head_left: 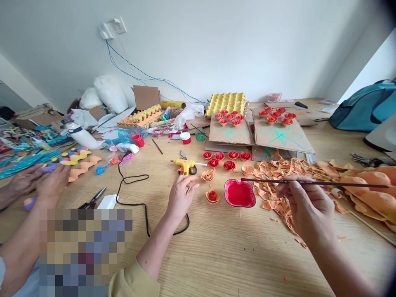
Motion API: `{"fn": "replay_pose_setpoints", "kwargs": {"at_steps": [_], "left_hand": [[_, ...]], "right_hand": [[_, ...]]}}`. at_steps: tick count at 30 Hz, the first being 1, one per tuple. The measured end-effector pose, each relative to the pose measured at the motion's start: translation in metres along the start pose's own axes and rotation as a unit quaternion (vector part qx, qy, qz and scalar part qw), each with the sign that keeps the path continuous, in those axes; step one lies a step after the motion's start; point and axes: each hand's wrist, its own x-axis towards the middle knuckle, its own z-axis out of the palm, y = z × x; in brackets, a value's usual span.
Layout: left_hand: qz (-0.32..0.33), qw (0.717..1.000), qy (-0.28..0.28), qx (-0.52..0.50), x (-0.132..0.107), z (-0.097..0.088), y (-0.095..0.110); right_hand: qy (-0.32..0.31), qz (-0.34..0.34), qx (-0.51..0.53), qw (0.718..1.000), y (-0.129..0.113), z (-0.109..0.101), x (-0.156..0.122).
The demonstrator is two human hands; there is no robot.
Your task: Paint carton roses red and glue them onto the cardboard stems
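My right hand [309, 204] is closed on a long dark paintbrush [334, 183], held level with its tip at the rim of a small dish of red paint [239, 194]. My left hand [182, 196] is raised above the table, fingers apart and holding nothing that I can see, just in front of a yellow glue gun [185, 166]. Between my hands lie an orange paper rose with a red centre [213, 195] and a plain orange rose [207, 175]. Behind them sit several red-painted roses [229, 165] and an unpainted orange cup [248, 170].
Orange egg-carton scraps [278, 177] pile up beside an orange egg tray [374, 192]. Cardboard sheets [284, 138] bear more red roses. A black cord [146, 214] and scissors [94, 199] lie left. Another person's hands [51, 179] work at the far left.
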Motion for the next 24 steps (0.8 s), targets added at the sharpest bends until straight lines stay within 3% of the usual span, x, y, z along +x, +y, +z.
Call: {"fn": "replay_pose_setpoints", "kwargs": {"at_steps": [8,18,24], "left_hand": [[0.012,0.999,-0.041,0.003,-0.004,0.009,0.002],[0.004,0.989,-0.143,0.047,-0.014,0.017,0.014],[0.040,0.983,-0.155,0.086,-0.021,0.028,0.016]], "right_hand": [[-0.062,-0.086,-0.125,0.986,-0.004,-0.002,-0.007],[-0.168,-0.227,-0.273,0.920,-0.010,0.004,-0.010],[-0.193,-0.263,-0.307,0.894,-0.009,0.005,-0.012]]}}
